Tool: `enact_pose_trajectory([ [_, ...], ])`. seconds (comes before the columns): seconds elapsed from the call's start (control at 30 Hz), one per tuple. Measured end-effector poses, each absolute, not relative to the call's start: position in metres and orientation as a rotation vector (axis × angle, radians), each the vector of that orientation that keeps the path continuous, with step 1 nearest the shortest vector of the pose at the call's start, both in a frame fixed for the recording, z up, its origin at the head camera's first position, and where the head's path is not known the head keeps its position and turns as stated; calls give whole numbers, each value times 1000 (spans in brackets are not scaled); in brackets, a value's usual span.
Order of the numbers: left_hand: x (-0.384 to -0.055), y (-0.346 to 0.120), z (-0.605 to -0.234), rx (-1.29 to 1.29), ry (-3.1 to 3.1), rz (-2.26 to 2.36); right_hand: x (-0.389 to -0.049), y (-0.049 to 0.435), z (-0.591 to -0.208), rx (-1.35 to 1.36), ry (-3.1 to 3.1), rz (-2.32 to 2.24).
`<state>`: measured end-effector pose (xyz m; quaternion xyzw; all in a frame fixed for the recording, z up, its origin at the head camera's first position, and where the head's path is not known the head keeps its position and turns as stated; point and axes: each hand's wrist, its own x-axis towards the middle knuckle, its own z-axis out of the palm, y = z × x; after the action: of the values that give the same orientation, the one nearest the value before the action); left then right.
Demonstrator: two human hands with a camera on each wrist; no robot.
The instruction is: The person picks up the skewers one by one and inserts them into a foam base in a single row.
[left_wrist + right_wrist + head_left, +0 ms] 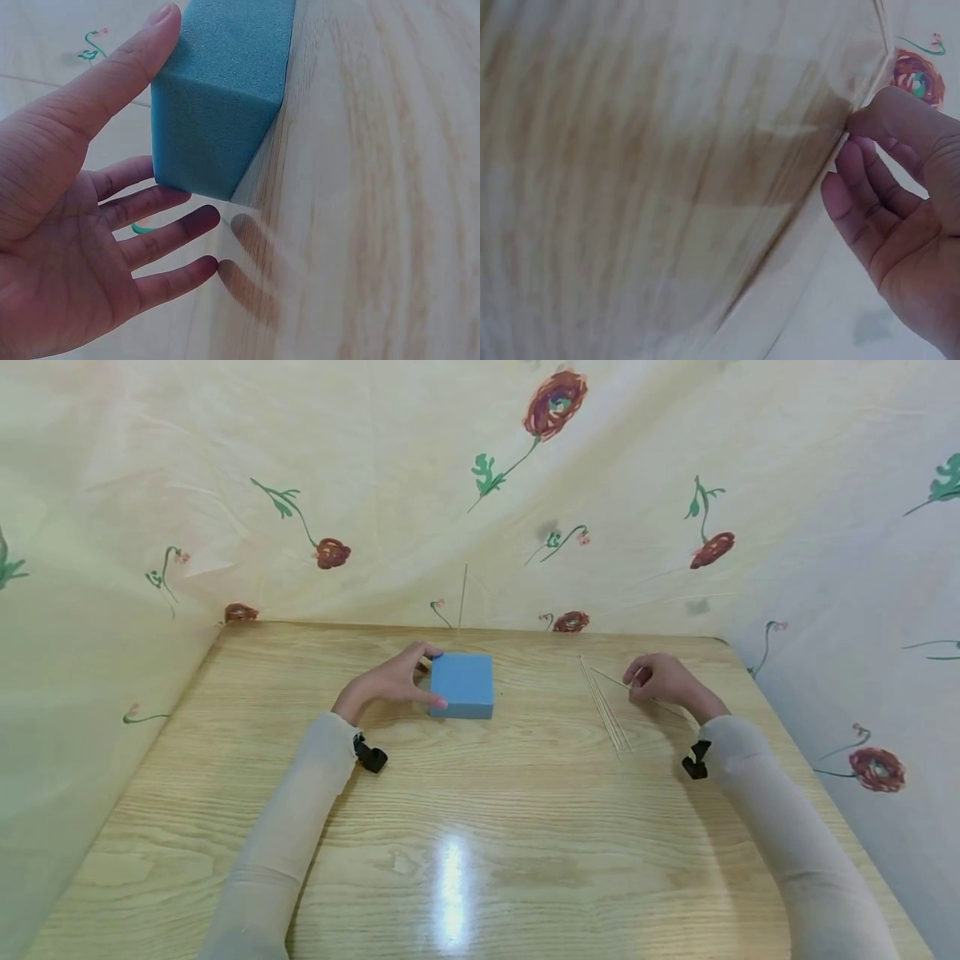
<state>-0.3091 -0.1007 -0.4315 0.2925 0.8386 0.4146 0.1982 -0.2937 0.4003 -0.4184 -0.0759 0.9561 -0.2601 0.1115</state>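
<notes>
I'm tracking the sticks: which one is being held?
The stick pinched in the right hand; the fanned sticks on the table and the upright one near the blue block are untouched.

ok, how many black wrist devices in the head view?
2: one device by the left hand, which holds the blue block; another by the right hand, which pinches a thin stick. No others visible.

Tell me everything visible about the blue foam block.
The rectangular blue foam block has straight edges, a squarish top and finely grained faces. It rests flat on the light wood-grain table. The left hand holds its left side, thumb at the near edge. A thin line rises beyond it; whether they join is unclear.
</notes>
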Motion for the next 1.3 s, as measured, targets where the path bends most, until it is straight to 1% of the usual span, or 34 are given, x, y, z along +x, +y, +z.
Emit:
enact_pose_trajectory([
  [0.77,-309,-100,-432,841,2347,1158,-289,390,-426,-358,3002,-655],
  [1.07,-308,-100,-432,810,2346,1159,-288,376,-416,-591,3108,-815],
  [1.17,-308,-100,-432,809,2349,1158,-288,369,-410,-622,3121,-886],
  [1.3,-308,-100,-431,812,2351,1153,-288,359,-402,-587,3088,-1017],
])
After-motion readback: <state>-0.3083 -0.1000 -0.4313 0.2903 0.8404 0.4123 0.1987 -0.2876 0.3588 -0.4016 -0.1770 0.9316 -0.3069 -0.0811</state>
